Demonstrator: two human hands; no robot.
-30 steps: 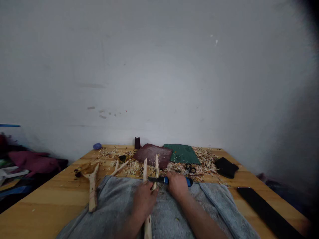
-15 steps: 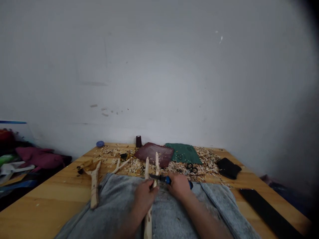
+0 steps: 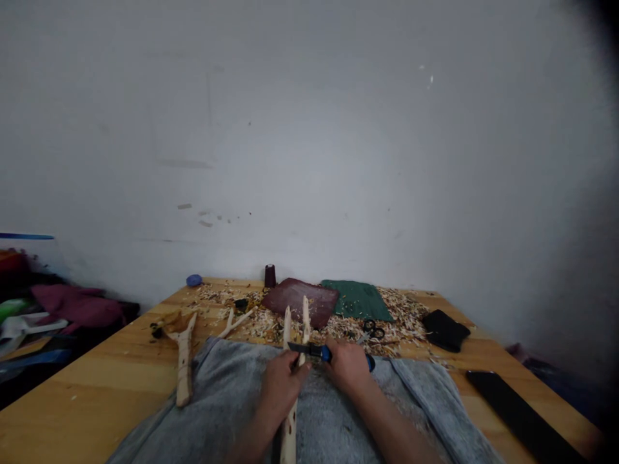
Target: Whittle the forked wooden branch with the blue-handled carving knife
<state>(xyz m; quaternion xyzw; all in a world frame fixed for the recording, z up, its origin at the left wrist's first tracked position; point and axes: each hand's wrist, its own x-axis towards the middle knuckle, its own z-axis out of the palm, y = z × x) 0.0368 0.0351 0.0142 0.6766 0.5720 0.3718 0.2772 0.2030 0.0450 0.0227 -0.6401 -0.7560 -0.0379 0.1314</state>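
Observation:
A peeled, forked wooden branch [image 3: 289,433] points away from me, its two prongs upward in the view. My left hand [image 3: 282,381] is closed around it near the fork, the thumb by the right prong. In my right hand [image 3: 349,365] is a knife [image 3: 314,350] with a blue and black handle. Its dark blade lies across the right prong, just above my left thumb, the tip near the left prong. Grey cloth [image 3: 232,386] spreads beneath both hands.
Wood shavings [image 3: 406,316] cover the table's far part, around maroon leather [image 3: 294,298], green leather [image 3: 362,301] and scissors [image 3: 373,330]. At left lie a forked slingshot frame [image 3: 184,367] and a smaller forked stick [image 3: 235,323]. Black pieces [image 3: 445,330] and a long black strip [image 3: 520,412] lie right.
The blade has shifted slightly down along the right prong, toward my left thumb. My left hand keeps its hold on the branch.

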